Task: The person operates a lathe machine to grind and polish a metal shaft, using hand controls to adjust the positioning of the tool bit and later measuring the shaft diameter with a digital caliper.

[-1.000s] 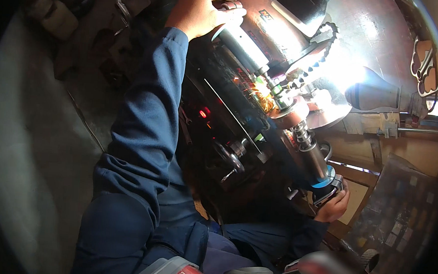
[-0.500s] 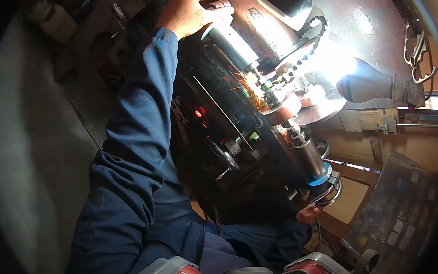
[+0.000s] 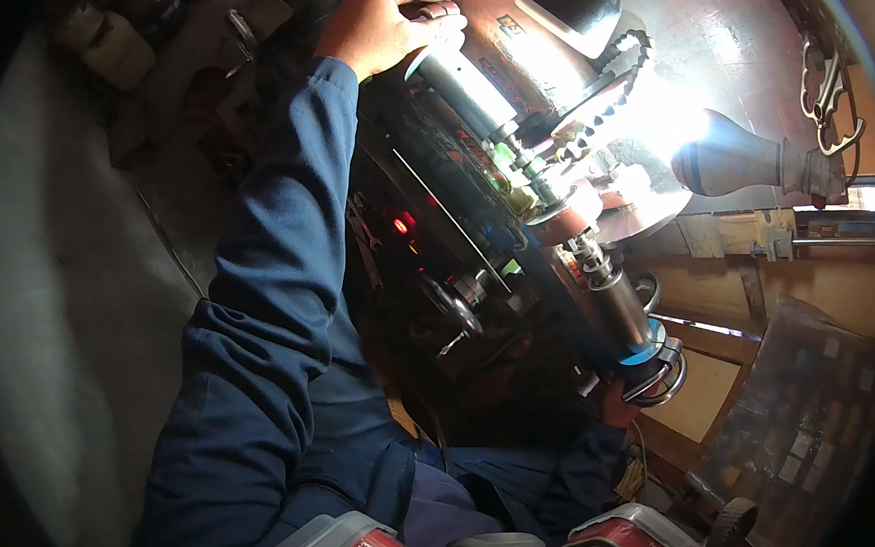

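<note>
My left hand (image 3: pixel 387 28) is closed at the far end of a grey metal cylinder (image 3: pixel 466 90) on a grinding machine; its fingertips curl over the end, and what lies under them is hidden. From the cylinder a thin shaft (image 3: pixel 539 171) runs through brightly lit parts to a round disc (image 3: pixel 569 216). A second cylinder (image 3: pixel 616 310) with a blue collar follows, ending in a ringed metal handwheel (image 3: pixel 663 383). My right hand (image 3: pixel 618 405) is in shadow just below that handwheel, its fingers hidden.
A bright lamp (image 3: pixel 730 156) shines on the shaft from the right. A segmented black hose (image 3: pixel 609 93) curves above it. Below the machine bed is another handwheel (image 3: pixel 450 306), with red lights and wrenches (image 3: pixel 364 239) nearby. A clear plastic sheet (image 3: pixel 779 425) hangs at right.
The orange sparks beside the shaft are gone, and greenish parts show there. My right hand has moved up slightly, closer behind the handwheel. My left hand stays in place.
</note>
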Available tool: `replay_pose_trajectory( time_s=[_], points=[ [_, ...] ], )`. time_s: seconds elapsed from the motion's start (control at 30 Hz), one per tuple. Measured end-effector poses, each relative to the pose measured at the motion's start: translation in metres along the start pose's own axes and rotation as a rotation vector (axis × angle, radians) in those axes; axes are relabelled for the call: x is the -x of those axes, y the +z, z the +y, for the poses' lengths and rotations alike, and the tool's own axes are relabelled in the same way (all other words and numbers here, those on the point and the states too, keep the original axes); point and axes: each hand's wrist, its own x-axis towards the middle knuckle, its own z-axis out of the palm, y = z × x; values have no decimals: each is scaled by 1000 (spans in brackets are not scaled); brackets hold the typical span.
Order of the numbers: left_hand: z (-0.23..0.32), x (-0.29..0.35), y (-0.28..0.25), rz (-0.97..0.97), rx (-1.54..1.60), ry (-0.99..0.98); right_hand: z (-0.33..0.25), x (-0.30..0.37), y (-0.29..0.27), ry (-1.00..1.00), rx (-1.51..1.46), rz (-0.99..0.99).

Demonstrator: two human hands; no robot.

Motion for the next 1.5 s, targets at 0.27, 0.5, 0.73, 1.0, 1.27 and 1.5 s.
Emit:
replay_pose_trajectory(
  time_s=[0.27,0.5,0.73,1.0,1.27,1.5],
  points=[
    [0,3,-8,29,-75,-26,-109,-11,-23,151,46,-77],
    [26,3,-22,-20,-47,-124,-116,-2,-33,-79,-113,-10],
    [30,5,-27,-26,39,-205,-180,-42,-41,-11,25,11],
    [26,4,-26,-11,29,-158,-179,-92,-54,37,241,-91],
    [21,4,-26,33,-18,-120,-131,-138,-62,222,-76,-495],
    [17,4,-29,52,-34,-70,-131,-166,-56,378,-260,-697]
  ],
)
